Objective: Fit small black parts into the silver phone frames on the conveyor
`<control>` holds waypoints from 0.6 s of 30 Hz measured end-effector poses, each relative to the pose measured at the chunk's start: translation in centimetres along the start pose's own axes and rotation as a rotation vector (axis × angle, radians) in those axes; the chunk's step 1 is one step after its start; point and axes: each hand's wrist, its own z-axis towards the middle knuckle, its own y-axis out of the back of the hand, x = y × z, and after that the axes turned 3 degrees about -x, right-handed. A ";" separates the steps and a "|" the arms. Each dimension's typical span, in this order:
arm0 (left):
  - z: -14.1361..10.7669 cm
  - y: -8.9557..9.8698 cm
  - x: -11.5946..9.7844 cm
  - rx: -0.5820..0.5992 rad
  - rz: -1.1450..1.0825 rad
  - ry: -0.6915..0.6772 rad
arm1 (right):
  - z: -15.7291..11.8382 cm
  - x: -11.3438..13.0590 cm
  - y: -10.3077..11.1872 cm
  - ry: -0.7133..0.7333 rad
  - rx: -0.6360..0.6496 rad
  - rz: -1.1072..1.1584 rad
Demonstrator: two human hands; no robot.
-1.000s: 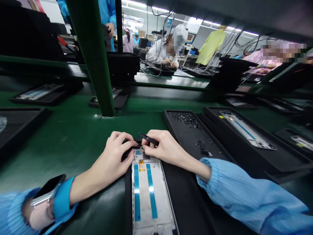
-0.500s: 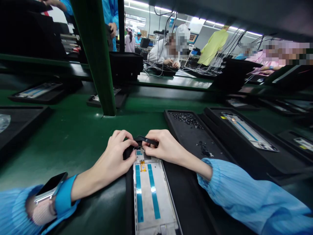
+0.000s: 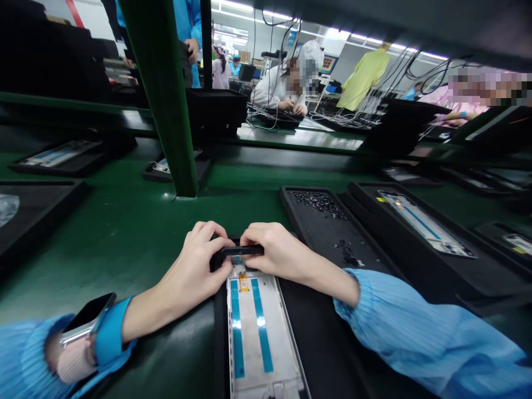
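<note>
A silver phone frame (image 3: 250, 327) with two blue adhesive strips and an orange flex cable (image 3: 243, 282) lies lengthwise in front of me in a black tray. My left hand (image 3: 208, 257) is curled round the frame's far left corner, thumb at its side edge and fingertips at the top end. In my right hand (image 3: 270, 249) are slim black tweezers (image 3: 243, 251), held nearly level across the frame's top end. Fingers and tweezers hide that end, so any small part there cannot be made out.
To the right, a black tray (image 3: 332, 235) carries many small black parts. Beyond it another tray (image 3: 409, 263) holds a phone frame (image 3: 426, 221). A green post (image 3: 166, 105) rises behind my left hand. More trays line the green bench (image 3: 137, 221); people sit across it.
The tweezers have turned in my right hand, from slanting up at the far end to nearly level, lower over the frame's top. My left hand has barely moved.
</note>
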 end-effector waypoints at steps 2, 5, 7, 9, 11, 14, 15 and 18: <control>0.0 0.0 0.0 -0.002 0.001 -0.006 | 0.1 0.2 0.1 -0.003 0.027 -0.035; -0.1 -0.1 0.1 -0.007 0.003 -0.041 | 0.2 0.6 0.4 -0.003 0.063 -0.062; -0.1 -0.1 0.1 -0.017 0.012 -0.084 | 0.4 0.7 0.6 -0.002 0.072 -0.056; 0.0 0.0 0.2 -0.022 0.029 -0.134 | 0.5 0.6 0.9 -0.009 0.072 -0.037; 0.1 0.0 0.2 -0.005 0.053 -0.174 | 0.6 0.3 1.2 -0.030 0.066 0.001; 0.2 0.2 0.1 0.042 0.105 -0.205 | 0.6 -0.2 1.4 -0.119 0.066 0.117; 0.3 0.3 0.1 0.055 0.123 -0.213 | 0.6 -0.3 1.4 -0.157 0.075 0.169; 0.3 0.5 -0.2 0.074 0.165 -0.239 | 0.6 -0.5 1.1 -0.234 0.102 0.282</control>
